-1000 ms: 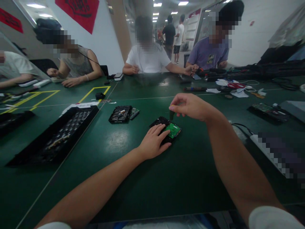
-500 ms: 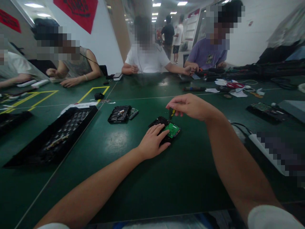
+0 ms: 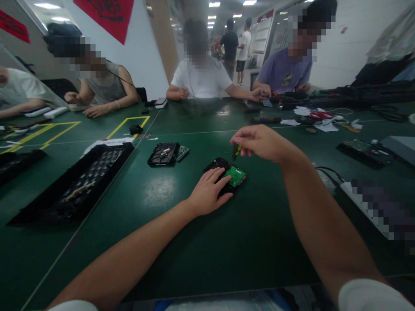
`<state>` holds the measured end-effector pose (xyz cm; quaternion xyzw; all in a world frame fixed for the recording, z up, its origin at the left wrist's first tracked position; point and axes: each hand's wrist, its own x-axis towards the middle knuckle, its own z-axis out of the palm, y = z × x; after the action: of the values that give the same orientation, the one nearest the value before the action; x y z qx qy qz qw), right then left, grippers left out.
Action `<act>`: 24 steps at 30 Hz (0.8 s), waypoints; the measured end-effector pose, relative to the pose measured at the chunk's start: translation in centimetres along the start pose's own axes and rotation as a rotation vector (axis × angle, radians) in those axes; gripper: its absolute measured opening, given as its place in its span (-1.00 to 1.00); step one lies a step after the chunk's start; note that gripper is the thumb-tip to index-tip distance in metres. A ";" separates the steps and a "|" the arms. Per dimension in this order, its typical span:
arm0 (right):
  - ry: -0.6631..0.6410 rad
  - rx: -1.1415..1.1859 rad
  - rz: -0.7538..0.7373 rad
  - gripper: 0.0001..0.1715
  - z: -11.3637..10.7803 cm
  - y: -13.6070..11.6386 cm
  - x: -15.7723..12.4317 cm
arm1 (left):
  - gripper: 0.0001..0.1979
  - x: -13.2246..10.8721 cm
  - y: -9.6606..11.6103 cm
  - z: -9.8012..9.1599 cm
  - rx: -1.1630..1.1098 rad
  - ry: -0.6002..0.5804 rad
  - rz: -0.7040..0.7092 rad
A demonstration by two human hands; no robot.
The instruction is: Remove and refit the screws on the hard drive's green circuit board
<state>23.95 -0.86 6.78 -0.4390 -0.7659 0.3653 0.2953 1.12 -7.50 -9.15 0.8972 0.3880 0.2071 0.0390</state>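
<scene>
Black tray (image 3: 58,186) holds pale pieces (image 3: 81,191); left hand (image 3: 209,192) splays over a drive (image 3: 235,176), right hand (image 3: 254,141) pinches a tool (image 3: 236,153).

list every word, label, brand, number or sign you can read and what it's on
No text is legible.
Large red poster: dark brush strokes, blurred, cut off at the top.
Far-left red poster: dark marks, too blurred.
White label on the green circuit board: too small.
Background wall board: too blurred.
</scene>
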 end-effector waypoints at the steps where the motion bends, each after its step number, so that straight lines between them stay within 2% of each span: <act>1: -0.006 -0.006 -0.004 -0.79 0.0 0.0 0.0 | -0.39 0.0 0.0 0.0 -0.004 0.000 0.000; 5: -0.016 -0.013 -0.016 -0.78 0.1 0.1 0.0 | -0.39 0.1 -0.1 0.1 -0.010 0.002 0.002; 11: 0.040 0.028 0.031 -0.64 0.2 0.5 0.3 | -0.38 0.0 -0.1 0.1 0.008 -0.004 0.004; 16: 0.011 0.039 -0.029 -0.75 0.1 0.6 0.2 | -0.38 0.0 0.0 -0.1 -0.007 -0.003 -0.007; 22: 0.017 0.006 0.003 -0.66 0.0 0.5 0.1 | -0.39 0.0 0.0 0.0 0.001 0.004 -0.002; 24: 0.003 0.008 -0.012 -0.69 0.0 0.4 0.1 | -0.38 0.1 0.0 0.0 0.004 0.005 0.003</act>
<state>24.11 -0.65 6.48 -0.4339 -0.7665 0.3661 0.3004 1.14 -7.43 -9.17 0.8973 0.3874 0.2085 0.0358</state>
